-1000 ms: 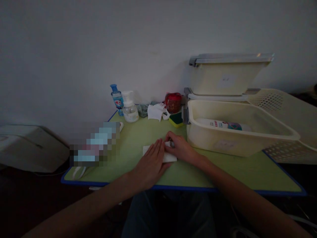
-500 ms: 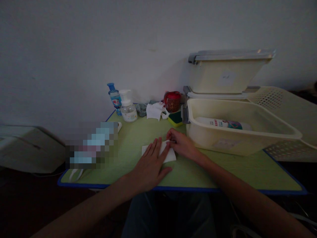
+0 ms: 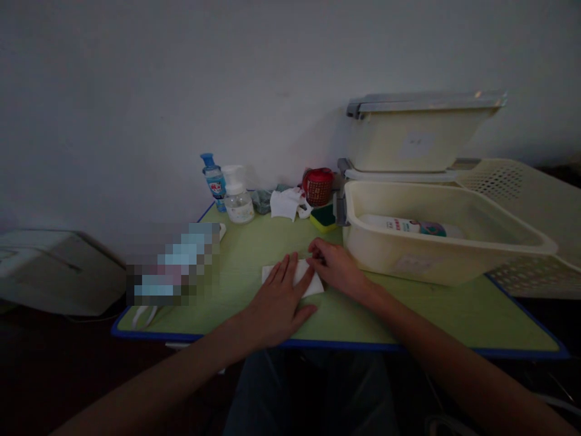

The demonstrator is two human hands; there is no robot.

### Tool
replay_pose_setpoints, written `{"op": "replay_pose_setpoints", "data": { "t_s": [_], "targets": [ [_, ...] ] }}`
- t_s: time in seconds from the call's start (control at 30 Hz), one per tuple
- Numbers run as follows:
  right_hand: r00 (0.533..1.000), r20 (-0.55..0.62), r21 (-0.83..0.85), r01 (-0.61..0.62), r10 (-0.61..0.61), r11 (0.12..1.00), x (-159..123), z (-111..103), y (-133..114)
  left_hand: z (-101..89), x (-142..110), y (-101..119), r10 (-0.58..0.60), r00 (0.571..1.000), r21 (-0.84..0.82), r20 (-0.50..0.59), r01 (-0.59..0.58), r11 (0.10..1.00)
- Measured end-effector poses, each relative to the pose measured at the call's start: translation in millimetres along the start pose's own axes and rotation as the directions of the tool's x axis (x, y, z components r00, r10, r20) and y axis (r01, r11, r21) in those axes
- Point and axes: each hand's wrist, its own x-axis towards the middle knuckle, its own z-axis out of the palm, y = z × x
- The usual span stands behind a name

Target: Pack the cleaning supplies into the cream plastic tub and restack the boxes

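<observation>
White, flat rectangular sheet (image 3: 316, 286), of paper or cloth, lies on the smooth pale-green tabletop with blue rim (image 3: 236, 260), partly under the left hand (image 3: 276, 306). This hand is flat, its fingers a little apart and the thumb spread away. At the sheet's far right corner is the right hand (image 3: 338, 266), fingers curled; whether they pinch it, I cannot tell. Behind lies one green-and-yellow block sponge (image 3: 323, 219), near a cream plastic box with rounded corners (image 3: 381, 260).
</observation>
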Motion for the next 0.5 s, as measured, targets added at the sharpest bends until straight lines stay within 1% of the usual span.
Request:
{"op": "replay_pose_setpoints", "data": {
  "t_s": [0.07,0.23,0.3,0.37,0.43,0.5],
  "targets": [
    [1.0,0.004,0.02,-0.01,0.01,1.0,1,2,1,-1.6,1,0,-0.006,1.0,-0.019,0.004,0.006,1.0],
    [1.0,-0.002,0.107,-0.006,0.006,0.994,3,6,7,-8.1,0,-3,-0.004,0.997,-0.093,0.076,0.011,0.996],
    [1.0,-0.024,0.127,0.013,-0.01,0.992,3,7,8,-12.4,-1,-7,0.029,0.996,-0.158,0.09,-0.015,0.987],
    [0.998,-0.045,0.133,0.044,-0.039,0.99,2,8,8,-18.2,1,-15,0.033,0.996,-0.263,0.078,-0.011,0.965],
    [0.995,-0.062,0.133,0.089,-0.081,0.987,1,8,8,-25.1,9,-26,-0.023,0.999,-0.369,0.048,0.039,0.929],
    [0.99,-0.077,0.137,0.13,-0.12,0.982,1,9,8,-31.6,23,-39,-0.081,0.996,-0.421,0.044,0.092,0.902]
  ]
}}
